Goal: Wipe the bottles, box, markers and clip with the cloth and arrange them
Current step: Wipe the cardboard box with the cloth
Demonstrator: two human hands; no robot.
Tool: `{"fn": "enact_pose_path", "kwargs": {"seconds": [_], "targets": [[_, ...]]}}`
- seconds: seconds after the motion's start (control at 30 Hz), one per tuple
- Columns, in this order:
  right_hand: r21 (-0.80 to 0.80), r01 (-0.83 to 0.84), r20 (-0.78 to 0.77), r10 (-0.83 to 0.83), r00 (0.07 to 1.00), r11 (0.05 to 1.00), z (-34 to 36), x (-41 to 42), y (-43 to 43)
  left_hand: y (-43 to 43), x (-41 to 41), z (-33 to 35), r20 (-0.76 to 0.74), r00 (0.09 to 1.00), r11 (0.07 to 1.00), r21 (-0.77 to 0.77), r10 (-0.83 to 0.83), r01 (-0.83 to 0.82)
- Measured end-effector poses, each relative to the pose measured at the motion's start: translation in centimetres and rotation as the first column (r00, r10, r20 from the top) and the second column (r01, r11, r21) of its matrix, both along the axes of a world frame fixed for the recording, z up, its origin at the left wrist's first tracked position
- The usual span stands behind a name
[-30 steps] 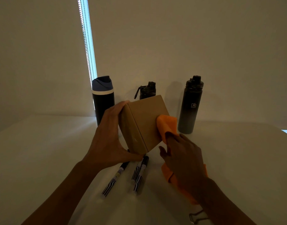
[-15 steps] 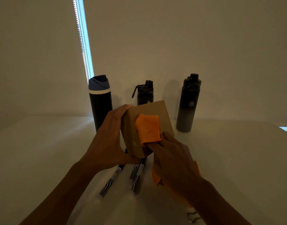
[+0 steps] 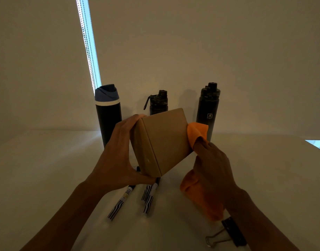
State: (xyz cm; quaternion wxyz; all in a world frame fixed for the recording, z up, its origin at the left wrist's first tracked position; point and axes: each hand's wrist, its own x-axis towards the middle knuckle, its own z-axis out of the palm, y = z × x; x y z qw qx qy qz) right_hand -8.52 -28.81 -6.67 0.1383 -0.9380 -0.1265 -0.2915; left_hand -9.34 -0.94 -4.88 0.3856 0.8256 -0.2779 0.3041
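Head view: the left hand grips the tilted brown box above the markers, with its fingers over the top edge and its thumb under the lower corner. The right hand pinches the orange cloth at the box's right edge. Behind them, the rightmost bottle bears a boxed white "A"; the marker labels are unreadable.

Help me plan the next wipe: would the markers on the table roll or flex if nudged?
Likely roll: the markers are slim round barrels lying flat on the smooth table. Probably stiff and light, so the cloth could push them sideways.
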Motion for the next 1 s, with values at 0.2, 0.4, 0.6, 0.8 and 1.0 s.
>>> {"fn": "enact_pose_path", "kwargs": {"seconds": [0.2,0.4,0.6,0.8,1.0], "targets": [[-0.034,-0.006,0.083,0.009,0.996,0.999,-1.0,-0.3,2.2,0.1,0.3,-0.2,0.005,1.0,0.999,0.043,0.031,-0.031],[-0.058,-0.003,0.321,0.022,0.947,0.998,-1.2,-0.7,3.2,-0.4,-0.4,0.6,0.003,1.0,1.0,-0.002,0.014,-0.014],[-0.042,0.0,0.36,0.015,0.933,0.999,-0.6,-1.4,3.2,-1.1,-1.1,1.3,0.027,0.999,0.997,-0.074,-0.025,0.027],[0.046,-0.051,0.347,0.032,0.937,0.998,-0.3,-2.0,4.1,-1.5,-1.7,1.9,0.043,0.999,0.995,-0.098,-0.028,0.032],[0.225,-0.19,0.2,0.146,0.969,0.956,-0.4,-2.2,3.5,-0.6,-1.5,2.3,0.07,0.993,0.991,-0.085,-0.096,0.102]]}}
